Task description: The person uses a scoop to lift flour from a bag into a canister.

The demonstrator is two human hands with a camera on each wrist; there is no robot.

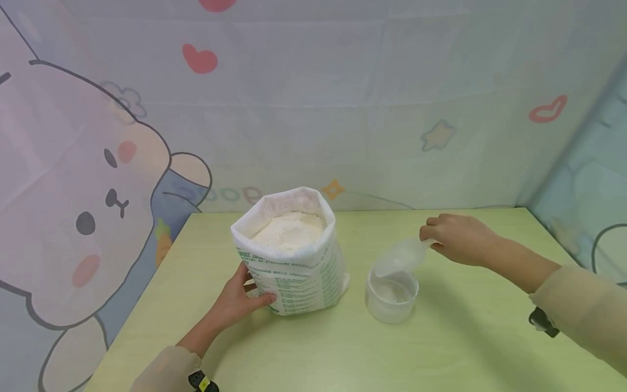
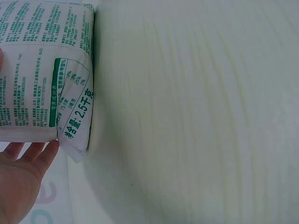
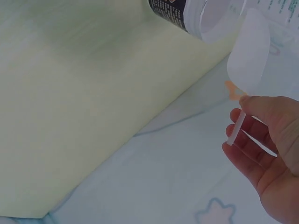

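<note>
A white flour bag [image 1: 308, 277] with green print stands upright, its mouth turned open over pale flour [image 1: 291, 231]. My left hand [image 1: 240, 299] grips its lower left side, thumb on the printed front and fingers at the side. In the left wrist view, fingertips [image 2: 44, 156] touch the bag's edge. My right hand [image 1: 460, 239] pinches the handle of a translucent white scoop [image 1: 401, 256] between thumb and fingers. The scoop tilts down, its tip over the mouth of a small clear tub [image 1: 390, 307]. A little white powder shows inside the tub.
Everything stands on a light yellow-green table [image 1: 313, 359]. Behind it hangs a cloth backdrop [image 1: 303, 130] printed with a cartoon bear and hearts. In the right wrist view, the tub [image 3: 191, 21] carries a dark label and the table's back edge runs diagonally.
</note>
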